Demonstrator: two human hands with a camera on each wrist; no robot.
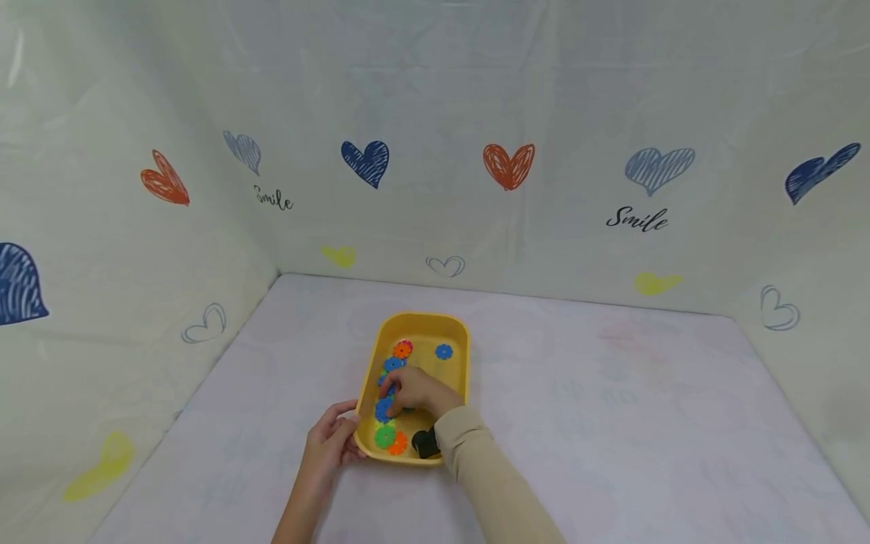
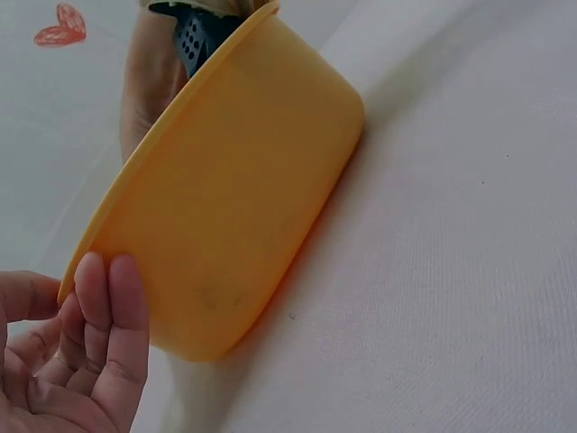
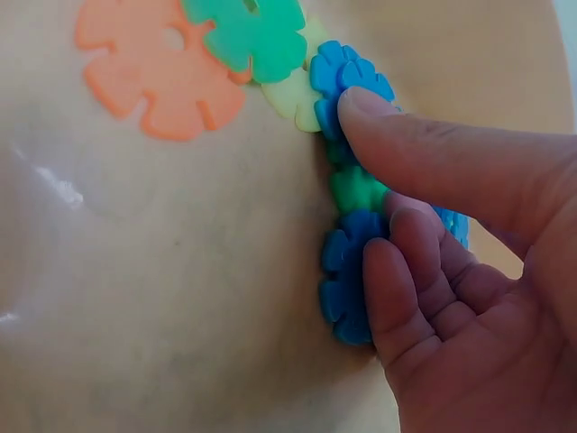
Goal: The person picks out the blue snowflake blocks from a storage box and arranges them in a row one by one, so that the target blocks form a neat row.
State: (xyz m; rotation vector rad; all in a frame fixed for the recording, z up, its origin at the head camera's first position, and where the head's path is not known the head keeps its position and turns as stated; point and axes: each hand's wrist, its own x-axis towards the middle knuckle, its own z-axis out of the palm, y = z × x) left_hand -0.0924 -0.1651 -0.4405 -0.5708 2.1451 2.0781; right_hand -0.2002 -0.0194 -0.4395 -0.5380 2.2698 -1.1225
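Observation:
A yellow tray (image 1: 435, 329) holds small flower-shaped plastic discs. At its near left corner, my left hand (image 1: 331, 442) grips the rim; in the left wrist view the thumb and fingers of the left hand (image 2: 86, 352) hold the edge of the tray wall (image 2: 234, 180). Inside, my right hand (image 1: 420, 391) reaches down to the discs along the left side. In the right wrist view the right hand (image 3: 469, 271) has its thumb on an upper blue disc (image 3: 334, 68) and curled fingertips against a lower blue disc (image 3: 350, 280), a green one between them.
Near the tray's front lie a green disc (image 1: 384, 436) and an orange disc (image 1: 398, 443). Farther back are another orange disc (image 1: 402, 349) and a separate blue disc (image 1: 444, 351). A black wrist device (image 1: 426, 443) is at the right wrist. Walls with printed hearts surround the white table (image 1: 612, 423).

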